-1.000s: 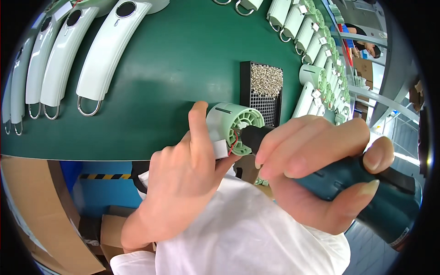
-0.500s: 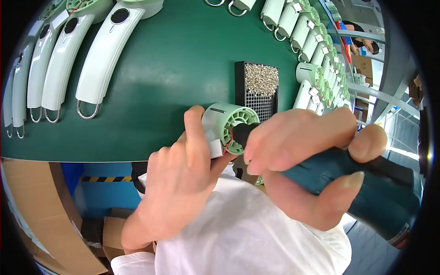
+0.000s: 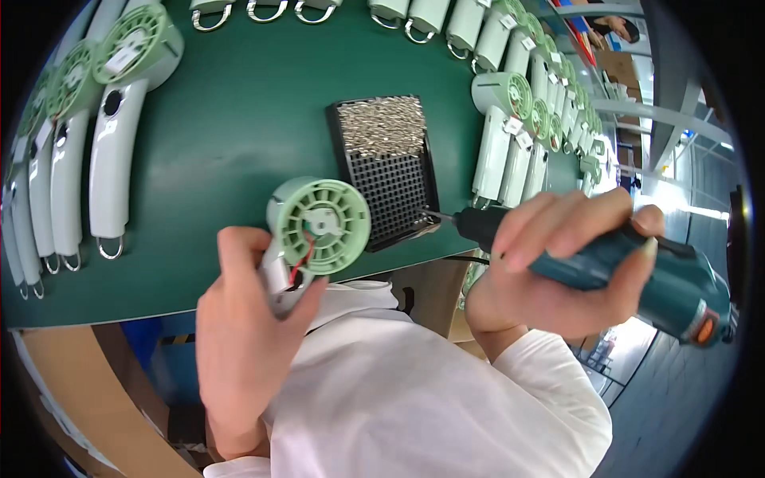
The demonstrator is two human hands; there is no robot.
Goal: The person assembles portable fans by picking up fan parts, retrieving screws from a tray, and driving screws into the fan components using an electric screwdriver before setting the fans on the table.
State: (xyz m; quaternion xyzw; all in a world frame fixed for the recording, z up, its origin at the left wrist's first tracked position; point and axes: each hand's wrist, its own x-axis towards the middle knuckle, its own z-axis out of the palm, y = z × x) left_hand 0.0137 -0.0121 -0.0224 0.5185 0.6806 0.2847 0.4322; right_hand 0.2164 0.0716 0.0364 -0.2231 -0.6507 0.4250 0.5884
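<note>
My left hand [image 3: 239, 342] is closed around the lower part of a handheld fan [image 3: 325, 227]. Its round pale-green motor head faces me, with ribs, a white hub and red wires showing. In my right hand [image 3: 550, 279] is a dark teal electric screwdriver [image 3: 681, 279], held level and pointing left. The bit's tip is at the lower right part of a black perforated screw tray [image 3: 390, 199]; I cannot tell whether a screw sits on it. Many small silvery screws [image 3: 386, 127] fill the tray's far half.
On the green table [image 3: 231, 151], more white-handled fans [image 3: 115, 171] stand in a row at the left. Another row of fans [image 3: 494, 151] runs along the right, and metal hanging loops [image 3: 267, 9] show at the far edge. A cardboard box [image 3: 88, 382] is below left. Another person [image 3: 617, 30] is far right.
The screwdriver has drawn away from the fan head and its tip is now at the screw tray. The fan has turned to face me more. The whole view has shifted.
</note>
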